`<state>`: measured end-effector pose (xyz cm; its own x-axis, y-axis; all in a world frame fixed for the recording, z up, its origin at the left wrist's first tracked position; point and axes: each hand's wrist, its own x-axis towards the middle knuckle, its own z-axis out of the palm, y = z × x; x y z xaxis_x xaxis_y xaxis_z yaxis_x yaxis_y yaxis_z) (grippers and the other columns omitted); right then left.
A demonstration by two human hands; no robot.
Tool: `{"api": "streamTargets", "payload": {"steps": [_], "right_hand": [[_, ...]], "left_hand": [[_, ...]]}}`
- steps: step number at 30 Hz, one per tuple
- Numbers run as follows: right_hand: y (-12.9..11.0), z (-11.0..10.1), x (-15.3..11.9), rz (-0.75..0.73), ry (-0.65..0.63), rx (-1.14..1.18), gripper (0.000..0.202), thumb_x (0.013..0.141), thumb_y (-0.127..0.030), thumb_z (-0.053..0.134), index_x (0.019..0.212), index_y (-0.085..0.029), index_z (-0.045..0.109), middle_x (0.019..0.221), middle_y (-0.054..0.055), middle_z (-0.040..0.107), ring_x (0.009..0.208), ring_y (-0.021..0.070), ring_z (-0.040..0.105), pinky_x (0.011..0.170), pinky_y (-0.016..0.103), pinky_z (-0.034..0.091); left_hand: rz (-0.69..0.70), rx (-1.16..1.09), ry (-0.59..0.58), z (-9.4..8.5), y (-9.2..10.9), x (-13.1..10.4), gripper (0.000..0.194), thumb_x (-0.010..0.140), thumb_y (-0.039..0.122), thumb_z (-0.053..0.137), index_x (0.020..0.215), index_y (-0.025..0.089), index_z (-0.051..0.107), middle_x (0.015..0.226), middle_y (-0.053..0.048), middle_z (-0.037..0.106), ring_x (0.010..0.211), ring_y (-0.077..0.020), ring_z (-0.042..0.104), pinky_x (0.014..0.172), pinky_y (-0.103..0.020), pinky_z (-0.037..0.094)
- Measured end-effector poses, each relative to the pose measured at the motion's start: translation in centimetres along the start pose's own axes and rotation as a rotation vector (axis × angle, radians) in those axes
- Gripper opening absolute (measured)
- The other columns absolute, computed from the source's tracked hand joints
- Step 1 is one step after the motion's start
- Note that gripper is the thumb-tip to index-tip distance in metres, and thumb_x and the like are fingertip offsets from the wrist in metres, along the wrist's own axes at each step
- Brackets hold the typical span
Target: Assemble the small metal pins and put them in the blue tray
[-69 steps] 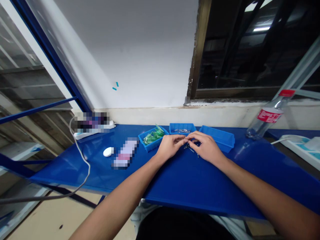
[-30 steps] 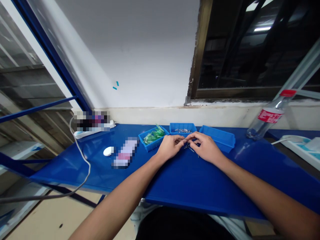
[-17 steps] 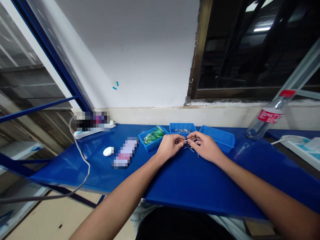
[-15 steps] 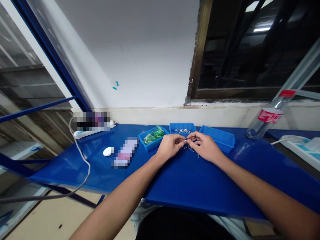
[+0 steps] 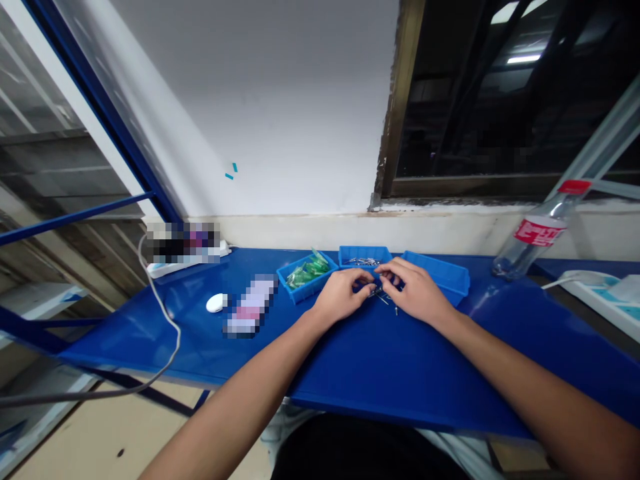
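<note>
My left hand (image 5: 344,293) hovers over the blue table with thumb and index finger closed together. Whatever sits between those fingertips is too small to name. Opposite it, my right hand (image 5: 414,288) has curled fingers, with the thumb and index fingertips apart and nothing visible between them. Several thin, shiny metal pins (image 5: 383,298) lie loose on the table between the two hands. Just behind the hands, a blue bin (image 5: 365,252) contains more such metal pieces.
A blue bin (image 5: 299,293) of green packets stands left of my hands. Another blue bin (image 5: 453,279) is behind my right hand. Further right is a plastic bottle (image 5: 535,233). On the left are a white oval object (image 5: 216,303), a blurred phone-like item (image 5: 250,307) and a cable (image 5: 173,333).
The fingertips of both hands were together. Now the right hand has drawn slightly away, and its thumb and index finger have spread. The left hand has barely moved.
</note>
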<state>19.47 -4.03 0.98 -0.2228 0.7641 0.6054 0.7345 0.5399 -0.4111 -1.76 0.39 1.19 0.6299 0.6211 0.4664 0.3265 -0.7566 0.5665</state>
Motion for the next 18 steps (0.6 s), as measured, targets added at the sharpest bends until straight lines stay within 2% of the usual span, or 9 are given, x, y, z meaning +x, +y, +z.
{"api": "streamTargets", "payload": {"steps": [2, 4, 7, 12, 15, 18], "right_hand": [[1.0, -0.8, 0.1, -0.008, 0.017, -0.159, 0.022, 0.096, -0.021, 0.052, 0.111, -0.022, 0.067, 0.106, 0.009, 0.071, 0.098, 0.0259, 0.066, 0.087, 0.04, 0.054], [2.2, -1.5, 0.2, 0.037, 0.037, -0.338, 0.021, 0.096, -0.021, 0.051, 0.109, -0.021, 0.067, 0.107, 0.011, 0.072, 0.105, 0.0294, 0.064, 0.091, 0.043, 0.051], [3.7, -2.1, -0.1, 0.155, 0.038, -0.536, 0.018, 0.096, -0.023, 0.051, 0.103, -0.021, 0.067, 0.1, 0.011, 0.073, 0.1, 0.0317, 0.064, 0.084, 0.044, 0.05], [3.9, -2.2, -0.5, 0.211, -0.004, -0.643, 0.023, 0.099, -0.03, 0.048, 0.099, -0.022, 0.07, 0.094, 0.011, 0.075, 0.097, 0.0319, 0.063, 0.078, 0.042, 0.049], [3.4, -2.1, -0.4, 0.174, 0.027, -0.665, 0.025, 0.099, -0.034, 0.05, 0.105, -0.02, 0.071, 0.1, 0.013, 0.075, 0.1, 0.0339, 0.061, 0.082, 0.044, 0.049], [2.8, -2.0, -0.2, 0.117, 0.041, -0.592, 0.025, 0.099, -0.034, 0.052, 0.106, -0.019, 0.071, 0.102, 0.013, 0.075, 0.101, 0.0334, 0.06, 0.089, 0.046, 0.049]], "left_hand": [[0.069, 0.109, -0.083, 0.2, -0.3, -0.2, 0.027, 0.096, 0.032, 0.065, 0.118, 0.018, 0.073, 0.123, -0.009, 0.075, 0.114, -0.0256, 0.07, 0.104, -0.039, 0.053], [0.108, 0.186, -0.162, 0.4, -0.6, -0.3, 0.035, 0.096, 0.037, 0.066, 0.125, 0.018, 0.072, 0.133, -0.012, 0.071, 0.124, -0.0283, 0.065, 0.111, -0.043, 0.049], [0.119, 0.229, -0.229, 0.6, -0.9, -0.2, 0.032, 0.096, 0.035, 0.066, 0.123, 0.019, 0.074, 0.132, -0.011, 0.072, 0.123, -0.027, 0.066, 0.111, -0.041, 0.049], [0.144, 0.201, -0.222, 0.6, -1.6, 0.0, 0.022, 0.097, 0.021, 0.061, 0.112, 0.019, 0.078, 0.118, -0.007, 0.077, 0.111, -0.0219, 0.071, 0.105, -0.034, 0.052], [0.129, 0.198, -0.197, 0.6, -2.0, 0.0, 0.022, 0.096, 0.016, 0.06, 0.108, 0.019, 0.078, 0.114, -0.007, 0.078, 0.105, -0.021, 0.072, 0.099, -0.031, 0.054], [0.065, 0.207, -0.164, 0.6, -2.2, 0.0, 0.02, 0.094, 0.014, 0.061, 0.104, 0.019, 0.078, 0.109, -0.007, 0.079, 0.099, -0.0205, 0.073, 0.093, -0.029, 0.055]]}}
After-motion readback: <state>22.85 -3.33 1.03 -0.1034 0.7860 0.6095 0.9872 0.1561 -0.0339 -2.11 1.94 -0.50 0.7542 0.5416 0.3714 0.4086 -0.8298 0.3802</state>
